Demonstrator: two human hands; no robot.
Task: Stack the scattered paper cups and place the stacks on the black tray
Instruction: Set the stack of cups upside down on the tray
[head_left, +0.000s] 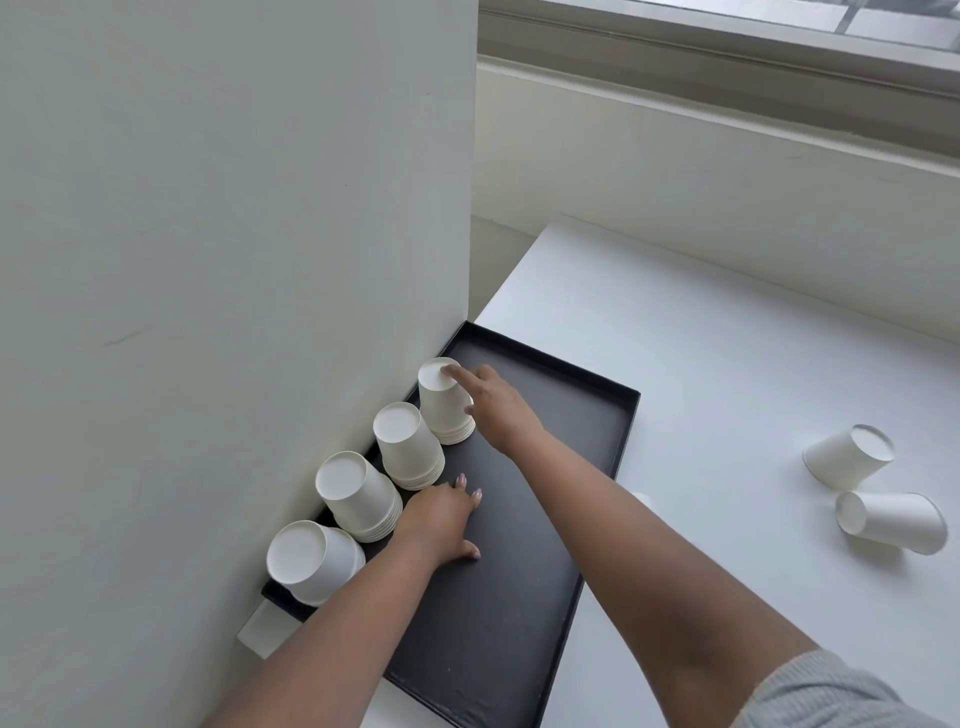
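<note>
A black tray (545, 519) lies on the white table beside a wall. Along the tray's left side stand several upside-down stacks of white paper cups: the farthest stack (444, 402), a second stack (408, 447), a third stack (358, 496) and the nearest stack (311, 561). My right hand (493, 405) rests on the farthest stack, forefinger on its top and thumb against its side. My left hand (441, 519) lies flat on the tray floor, fingers spread, beside the third stack. Two loose cups (847, 457) (891, 522) lie on their sides on the table at the right.
A white wall (234, 260) rises right against the tray's left edge. A window sill (727, 130) runs along the back. The white table (727, 364) stretches to the right of the tray. A small white object (262, 629) pokes out below the tray's near left corner.
</note>
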